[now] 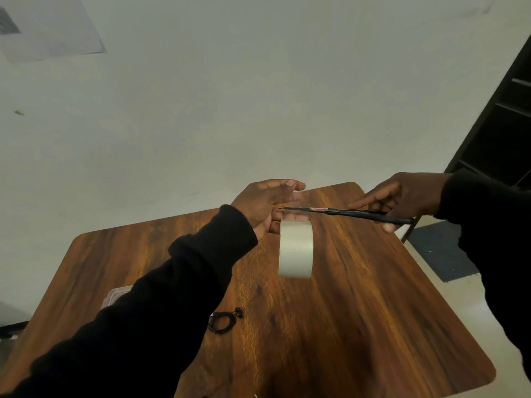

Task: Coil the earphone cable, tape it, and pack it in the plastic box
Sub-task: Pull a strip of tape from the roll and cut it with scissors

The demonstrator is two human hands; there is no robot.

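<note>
Wooden table (359, 297); coiled earphone cable (222, 321), seemingly a plastic box (116, 295)

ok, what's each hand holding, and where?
Left hand: tape by its pulled-out end, roll hanging. Right hand: scissors by the handles.

Left arm in a dark sleeve stretched forward from the near left corner of the table (373, 297), left hand (265, 206) raised, fingers extended, thumb and fingertips pinching the tape strip pulled up from the tape roll (296, 248). Right hand (402, 198) reaching in from the right edge, fingers closed around the scissors (344, 211), index finger laid along them, blades pointing toward the left hand.
</note>
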